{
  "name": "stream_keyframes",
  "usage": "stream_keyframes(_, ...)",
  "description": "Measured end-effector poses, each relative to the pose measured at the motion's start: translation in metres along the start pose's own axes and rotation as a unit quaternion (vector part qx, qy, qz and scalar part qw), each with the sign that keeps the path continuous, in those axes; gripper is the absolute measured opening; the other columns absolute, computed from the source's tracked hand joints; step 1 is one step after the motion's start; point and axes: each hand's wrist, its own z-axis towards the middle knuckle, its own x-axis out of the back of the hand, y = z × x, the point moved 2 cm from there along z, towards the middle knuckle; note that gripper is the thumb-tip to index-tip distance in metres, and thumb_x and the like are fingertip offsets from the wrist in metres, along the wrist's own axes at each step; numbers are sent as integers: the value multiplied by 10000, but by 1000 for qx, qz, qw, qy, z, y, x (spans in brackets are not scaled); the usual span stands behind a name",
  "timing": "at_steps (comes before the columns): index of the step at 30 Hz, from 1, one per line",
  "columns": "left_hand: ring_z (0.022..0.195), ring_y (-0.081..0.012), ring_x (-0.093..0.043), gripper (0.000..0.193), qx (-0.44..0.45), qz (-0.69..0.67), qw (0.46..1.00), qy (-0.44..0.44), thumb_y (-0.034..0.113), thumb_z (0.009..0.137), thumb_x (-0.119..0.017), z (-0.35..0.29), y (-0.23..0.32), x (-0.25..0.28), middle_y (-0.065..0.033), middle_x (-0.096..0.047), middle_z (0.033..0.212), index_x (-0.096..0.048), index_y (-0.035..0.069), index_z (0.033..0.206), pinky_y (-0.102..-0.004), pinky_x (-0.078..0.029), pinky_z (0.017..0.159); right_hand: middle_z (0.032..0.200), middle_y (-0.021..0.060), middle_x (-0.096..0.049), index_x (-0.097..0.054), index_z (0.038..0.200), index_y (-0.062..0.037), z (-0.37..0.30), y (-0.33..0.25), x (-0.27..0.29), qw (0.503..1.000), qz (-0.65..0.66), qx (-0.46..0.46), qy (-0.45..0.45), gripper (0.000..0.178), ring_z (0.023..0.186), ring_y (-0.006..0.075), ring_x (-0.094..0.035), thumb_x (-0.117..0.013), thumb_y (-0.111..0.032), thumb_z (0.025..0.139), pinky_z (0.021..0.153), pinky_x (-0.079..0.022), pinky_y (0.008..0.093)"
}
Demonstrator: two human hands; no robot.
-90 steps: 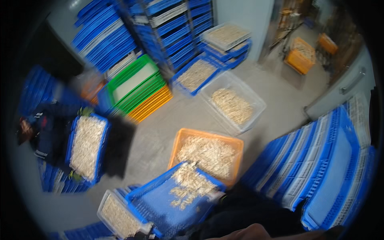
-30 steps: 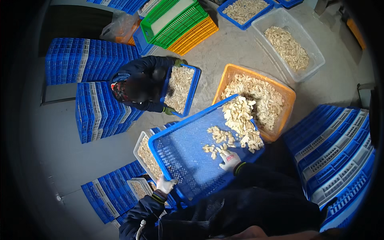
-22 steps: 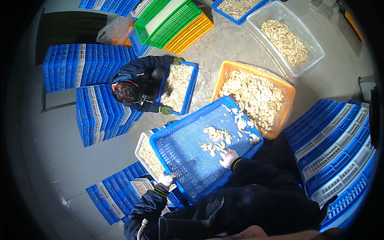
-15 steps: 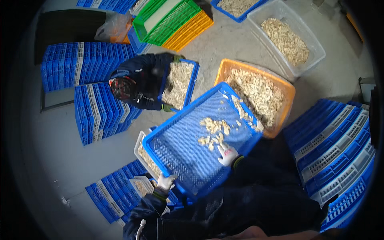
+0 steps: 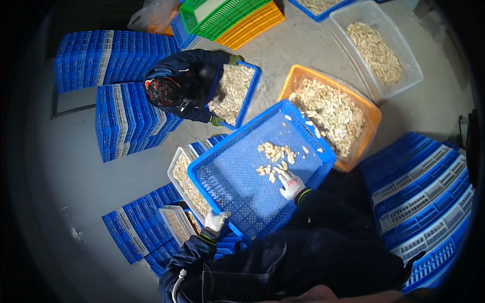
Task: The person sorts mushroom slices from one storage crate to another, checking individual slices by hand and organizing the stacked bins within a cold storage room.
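A large blue mesh crate (image 5: 237, 187) lies tilted across the space before me, its far right end over the edge of an orange tub (image 5: 373, 132). My left hand (image 5: 217, 220), in a white glove, is closed round the crate's near left rim. My right hand (image 5: 292, 186), also white-gloved, is inside the crate with its fingers stretched out, touching or just beside a small cluster of pale slices (image 5: 275, 151). A few more lie scattered toward the far end. Many similar pale slices (image 5: 336, 113) fill the tub.
Across from me a co-worker (image 5: 174, 88) holds a blue tray (image 5: 252, 88) of pale pieces. A clear tub (image 5: 411, 76) stands far right. Stacked blue crates (image 5: 419, 202) rise at right, others (image 5: 118, 55) at left. A white crate (image 5: 177, 174) of pieces sits beyond my left hand.
Most of the slices along the crate's far right rim have gone from there, toward the orange tub. My hands stay at about the same places on the crate while the whole view has shifted.
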Motion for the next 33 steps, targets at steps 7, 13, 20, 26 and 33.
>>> stream_keyframes(7,658,-148,-618,238,-106,127,985,-56,225,857,-676,1,-40,27,-68,-693,782,-711,4,940,-269,-493,627,1291,181,-581,-575,1243,-40,-19,47,10,983,22,-178,-49,449,1201,324,-544,-548,-320,893,1037,-422,412)
stream_keyframes(13,774,-166,-665,233,-130,135,978,-88,176,871,-667,-2,-48,51,-89,-708,842,-679,-30,977,-294,-529,729,1332,202,-540,-541,1277,-19,-25,113,59,970,-141,-115,158,523,1236,355,-504,-644,-239,814,1071,-382,434)
stream_keyframes(20,765,-161,-671,230,2,-26,992,-123,126,794,-726,5,-97,88,-87,-714,862,-685,-29,959,-297,-543,733,1178,220,-640,-550,1289,-41,9,127,127,943,81,-314,76,572,1122,364,-592,-665,-382,844,983,-446,444)
stream_keyframes(26,825,-253,-680,211,-306,438,840,-93,-18,816,-512,60,-187,58,-115,-716,847,-694,36,909,-360,-538,764,1130,212,-652,-589,1215,-45,6,125,126,947,-83,-306,52,452,1007,380,-626,-574,-375,907,899,-489,452)
stream_keyframes(33,654,-224,-674,177,92,95,979,153,151,765,-660,59,-185,0,-117,-703,745,-706,15,870,-344,-527,635,1146,192,-656,-608,1226,-88,-21,120,134,929,-77,-362,-15,461,1078,365,-615,-610,-387,875,926,-482,431)
